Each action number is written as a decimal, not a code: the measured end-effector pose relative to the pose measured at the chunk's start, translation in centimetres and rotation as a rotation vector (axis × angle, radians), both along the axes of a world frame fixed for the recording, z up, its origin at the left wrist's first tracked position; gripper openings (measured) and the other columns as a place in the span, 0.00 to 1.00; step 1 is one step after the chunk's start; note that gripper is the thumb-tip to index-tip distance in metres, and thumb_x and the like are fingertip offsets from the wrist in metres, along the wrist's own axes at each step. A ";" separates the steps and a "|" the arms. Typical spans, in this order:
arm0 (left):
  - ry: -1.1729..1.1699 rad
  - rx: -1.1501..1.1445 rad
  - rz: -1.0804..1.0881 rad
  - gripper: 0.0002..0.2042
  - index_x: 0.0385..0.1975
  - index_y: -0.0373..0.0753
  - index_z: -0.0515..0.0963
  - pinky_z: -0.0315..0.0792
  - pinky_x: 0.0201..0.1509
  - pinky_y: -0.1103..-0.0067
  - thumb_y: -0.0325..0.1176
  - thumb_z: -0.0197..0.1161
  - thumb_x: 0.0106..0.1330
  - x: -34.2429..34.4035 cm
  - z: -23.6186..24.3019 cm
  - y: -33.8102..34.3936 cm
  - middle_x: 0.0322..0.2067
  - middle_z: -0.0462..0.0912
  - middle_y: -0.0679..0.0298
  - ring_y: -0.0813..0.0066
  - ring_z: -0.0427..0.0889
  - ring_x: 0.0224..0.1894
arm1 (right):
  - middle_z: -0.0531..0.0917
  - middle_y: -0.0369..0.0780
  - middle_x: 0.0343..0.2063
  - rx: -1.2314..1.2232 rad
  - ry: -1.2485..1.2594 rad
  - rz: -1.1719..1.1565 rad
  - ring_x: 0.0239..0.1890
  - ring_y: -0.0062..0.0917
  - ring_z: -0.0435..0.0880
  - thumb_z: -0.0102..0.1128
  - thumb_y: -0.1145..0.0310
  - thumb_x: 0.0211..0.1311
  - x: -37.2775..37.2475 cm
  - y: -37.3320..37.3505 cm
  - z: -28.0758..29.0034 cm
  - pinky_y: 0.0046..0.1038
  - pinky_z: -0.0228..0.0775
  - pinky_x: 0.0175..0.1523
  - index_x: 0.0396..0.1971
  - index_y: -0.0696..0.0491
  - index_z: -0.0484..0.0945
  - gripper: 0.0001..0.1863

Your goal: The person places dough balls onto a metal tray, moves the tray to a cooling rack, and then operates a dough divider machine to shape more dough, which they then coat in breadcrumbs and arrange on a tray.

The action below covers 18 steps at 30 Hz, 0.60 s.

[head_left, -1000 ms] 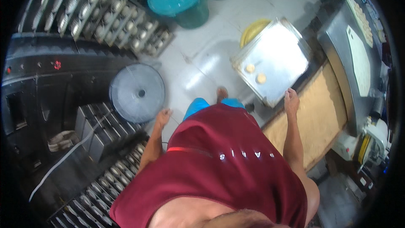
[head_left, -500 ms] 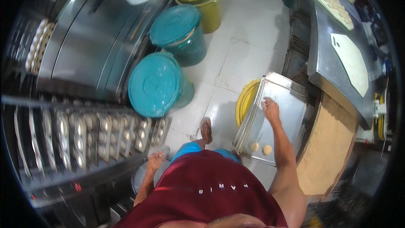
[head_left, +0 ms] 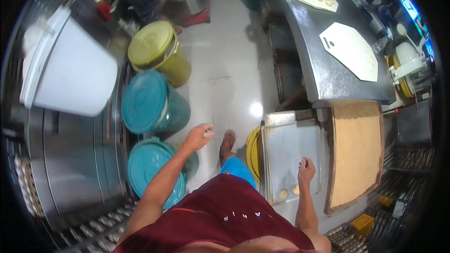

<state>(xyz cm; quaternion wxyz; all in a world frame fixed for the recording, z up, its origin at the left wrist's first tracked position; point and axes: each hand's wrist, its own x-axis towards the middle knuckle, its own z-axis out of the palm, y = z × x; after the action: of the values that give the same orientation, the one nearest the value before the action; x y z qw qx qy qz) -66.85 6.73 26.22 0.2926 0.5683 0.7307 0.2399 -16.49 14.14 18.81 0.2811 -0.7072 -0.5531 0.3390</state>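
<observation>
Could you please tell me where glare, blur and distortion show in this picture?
Head view: white glare spots the pale tiled floor; head view: the right edge of the tan rectangular board bows outward; head view: the upper left looks blurred.

Bright light, apparently from overhead, strikes a round glare on the pale floor before me, just off centre toward 3 o'clock; a screen glows at 2 o'clock. Straight edges bow toward the black rim — dim at 7, blurred at 11.
</observation>
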 end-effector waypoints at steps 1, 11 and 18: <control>0.019 -0.009 -0.067 0.17 0.50 0.37 0.79 0.77 0.51 0.65 0.38 0.65 0.65 -0.7 0.6 3.8 0.48 0.83 0.51 0.53 0.83 0.48 | 0.86 0.46 0.29 0.002 0.010 -0.055 0.31 0.34 0.85 0.58 0.71 0.64 -1.3 1.3 -0.3 0.32 0.76 0.40 0.40 0.58 0.83 0.10; 0.314 -0.310 -0.390 0.14 0.44 0.45 0.84 0.77 0.49 0.60 0.43 0.63 0.62 -9.0 0.2 22.7 0.36 0.86 0.53 0.51 0.84 0.43 | 0.87 0.44 0.33 0.201 0.020 -0.068 0.35 0.30 0.85 0.58 0.71 0.65 -10.8 15.0 8.1 0.30 0.75 0.42 0.43 0.59 0.83 0.11; 0.516 -0.129 -0.474 0.15 0.45 0.45 0.83 0.76 0.52 0.59 0.43 0.61 0.63 -12.3 0.2 45.9 0.41 0.86 0.52 0.52 0.84 0.46 | 0.85 0.44 0.30 0.158 -0.019 -0.461 0.32 0.27 0.84 0.56 0.72 0.66 -11.4 14.1 7.0 0.29 0.75 0.40 0.44 0.61 0.81 0.11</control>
<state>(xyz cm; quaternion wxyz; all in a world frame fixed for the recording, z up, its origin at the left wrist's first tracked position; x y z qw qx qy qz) -79.16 52.66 26.45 0.1814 0.7441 0.6421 -0.0328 -27.92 28.21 25.83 0.4003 -0.7937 -0.4044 0.2150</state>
